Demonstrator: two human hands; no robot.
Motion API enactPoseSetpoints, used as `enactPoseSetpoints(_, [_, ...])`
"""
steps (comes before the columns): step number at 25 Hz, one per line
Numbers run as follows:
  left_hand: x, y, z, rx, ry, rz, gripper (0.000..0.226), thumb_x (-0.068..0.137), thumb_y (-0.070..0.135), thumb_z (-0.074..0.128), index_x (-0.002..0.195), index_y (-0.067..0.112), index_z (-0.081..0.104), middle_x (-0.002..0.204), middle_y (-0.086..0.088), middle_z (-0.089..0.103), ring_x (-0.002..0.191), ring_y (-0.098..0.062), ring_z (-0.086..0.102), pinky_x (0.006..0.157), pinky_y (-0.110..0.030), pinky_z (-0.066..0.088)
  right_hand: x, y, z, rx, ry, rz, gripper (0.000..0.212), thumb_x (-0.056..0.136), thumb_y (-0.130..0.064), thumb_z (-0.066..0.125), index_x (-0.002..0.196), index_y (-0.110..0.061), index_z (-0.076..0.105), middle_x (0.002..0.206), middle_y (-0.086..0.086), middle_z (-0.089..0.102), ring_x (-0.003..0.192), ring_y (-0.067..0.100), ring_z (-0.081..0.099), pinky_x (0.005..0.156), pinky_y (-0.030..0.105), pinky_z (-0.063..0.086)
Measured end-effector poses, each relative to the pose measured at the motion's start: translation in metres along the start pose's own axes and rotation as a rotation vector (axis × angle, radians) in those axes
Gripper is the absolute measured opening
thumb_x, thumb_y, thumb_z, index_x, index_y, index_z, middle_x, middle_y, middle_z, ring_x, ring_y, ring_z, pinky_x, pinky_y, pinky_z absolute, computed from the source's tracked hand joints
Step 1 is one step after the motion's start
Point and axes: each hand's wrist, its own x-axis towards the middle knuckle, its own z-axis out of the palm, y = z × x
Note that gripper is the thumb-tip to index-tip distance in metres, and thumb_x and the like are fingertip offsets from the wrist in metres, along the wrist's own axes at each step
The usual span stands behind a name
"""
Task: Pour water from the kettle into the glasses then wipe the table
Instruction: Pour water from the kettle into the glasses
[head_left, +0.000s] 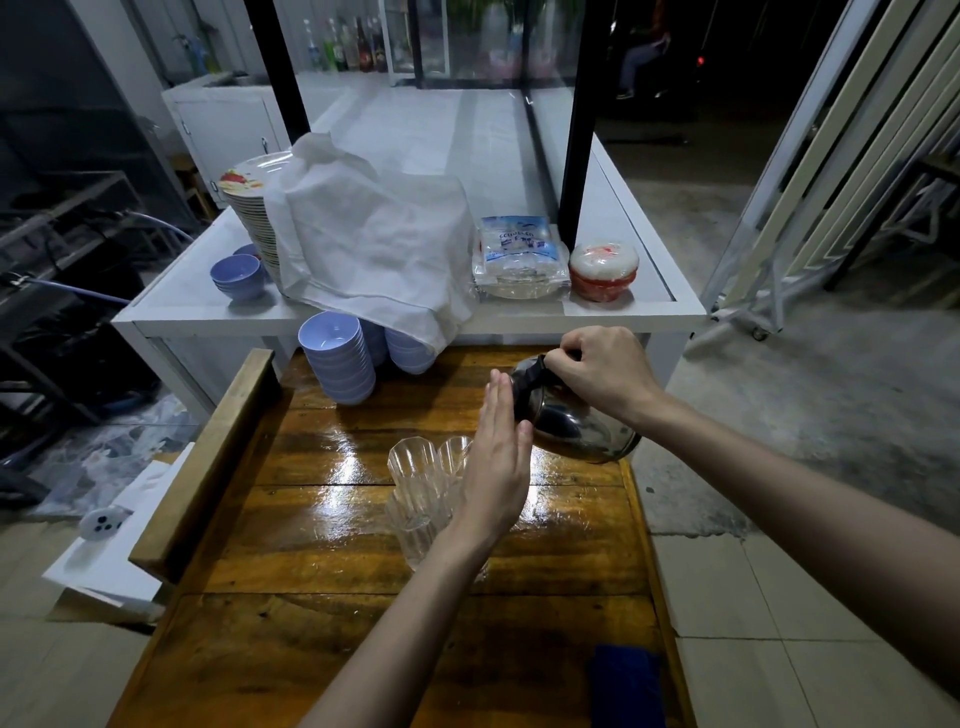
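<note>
A shiny steel kettle (571, 421) with a black lid hangs tilted to the left above the wet wooden table (311, 545). My right hand (597, 371) grips its black handle from above. My left hand (496, 467) is flat with fingers straight, its fingertips against the kettle's lid side. Under and beside that hand stand ribbed clear glasses: one at the back left (413, 462), one behind it (457, 449), one nearer me (415, 525). My left hand hides part of the group. A blue cloth (626, 686) lies at the table's near right edge.
Stacks of lilac bowls (337, 364) stand at the table's far end. Behind is a white counter (623, 306) with plates (254, 208) under a white cloth (363, 234), a plastic packet (519, 257) and a red-white tub (602, 270). A wooden rail (208, 467) runs along the table's left.
</note>
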Motion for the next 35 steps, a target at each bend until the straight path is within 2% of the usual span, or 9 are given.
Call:
enactPoseSetpoints(2, [0.001,0.002,-0.002,0.019,-0.013,0.008,0.055,0.105,0.028,0.027,0.152,0.022,0.000,0.160,0.008,-0.005,0.146,0.000,-0.006,0.119,-0.022,0.002,-0.001,0.002,-0.002,0.006,0.002,0.027,0.032,0.082,-0.031,0.059,0.058,-0.011,0.068,0.053,0.004,0.062,0.056,0.020,0.058,0.056,0.026,0.033])
enactPoseSetpoints(4, [0.004,0.005,-0.004,0.050,-0.017,0.022,0.054,0.105,0.029,0.026,0.153,0.020,0.002,0.161,0.005,-0.002,0.146,-0.001,-0.004,0.120,-0.023,0.002,-0.004,0.006,-0.003,0.017,0.002,0.073,0.033,0.082,-0.032,0.058,0.059,-0.011,0.069,0.056,0.006,0.064,0.057,0.020,0.060,0.051,0.026,0.037])
enactPoseSetpoints(10, [0.012,0.013,-0.009,0.113,-0.054,0.077,0.053,0.104,0.030,0.026,0.153,0.015,0.012,0.161,0.000,0.009,0.147,-0.006,0.003,0.121,-0.028,0.005,-0.018,0.022,-0.002,0.209,-0.015,0.301,0.037,0.085,-0.036,0.054,0.061,-0.012,0.068,0.060,0.005,0.066,0.065,0.022,0.064,0.062,0.038,0.050])
enactPoseSetpoints(16, [0.014,0.019,-0.019,0.147,-0.053,0.105,0.051,0.104,0.028,0.028,0.152,0.014,0.017,0.161,-0.002,0.012,0.147,-0.007,0.004,0.121,-0.027,0.003,-0.030,0.023,0.007,0.350,0.051,0.396,0.040,0.084,-0.037,0.053,0.060,-0.009,0.066,0.060,0.009,0.066,0.066,0.028,0.064,0.064,0.046,0.053])
enactPoseSetpoints(20, [0.011,0.014,-0.027,0.132,0.006,0.092,0.052,0.104,0.027,0.029,0.153,0.014,0.014,0.161,-0.001,0.009,0.146,-0.005,0.000,0.121,-0.027,0.003,-0.019,0.006,0.010,0.330,0.058,0.326,0.039,0.086,-0.031,0.054,0.058,-0.006,0.064,0.058,0.011,0.063,0.063,0.029,0.062,0.056,0.037,0.048])
enactPoseSetpoints(23, [0.009,0.005,-0.029,0.097,0.084,0.057,0.052,0.104,0.025,0.029,0.153,0.015,0.013,0.161,0.000,0.008,0.147,-0.004,-0.001,0.121,-0.029,0.004,-0.005,-0.009,0.013,0.253,0.036,0.248,0.037,0.085,-0.030,0.054,0.055,-0.010,0.061,0.053,0.005,0.061,0.059,0.024,0.061,0.053,0.031,0.041])
enactPoseSetpoints(25, [0.006,0.001,-0.031,0.072,0.119,0.019,0.053,0.104,0.026,0.029,0.153,0.017,0.010,0.161,0.001,0.005,0.146,-0.003,-0.003,0.121,-0.028,0.003,0.003,-0.016,0.017,0.225,-0.014,0.166,0.036,0.085,-0.031,0.054,0.055,-0.014,0.063,0.054,0.001,0.062,0.059,0.021,0.061,0.053,0.031,0.043])
enactPoseSetpoints(28, [0.002,-0.003,-0.033,-0.005,0.145,-0.058,0.054,0.104,0.025,0.029,0.153,0.019,0.006,0.161,0.004,0.001,0.146,-0.002,-0.005,0.121,-0.029,0.003,0.016,-0.028,0.023,0.156,-0.064,0.056,0.035,0.083,-0.033,0.053,0.059,-0.012,0.067,0.057,0.004,0.065,0.058,0.019,0.061,0.057,0.033,0.047])
enactPoseSetpoints(35, [0.000,-0.013,-0.036,-0.025,0.199,-0.126,0.054,0.105,0.025,0.027,0.153,0.019,0.002,0.160,0.006,-0.005,0.146,-0.001,-0.008,0.121,-0.029,0.002,0.034,-0.041,0.036,0.081,-0.141,-0.050,0.043,0.079,-0.042,0.046,0.065,-0.010,0.071,0.061,0.006,0.068,0.059,0.020,0.062,0.059,0.039,0.052])
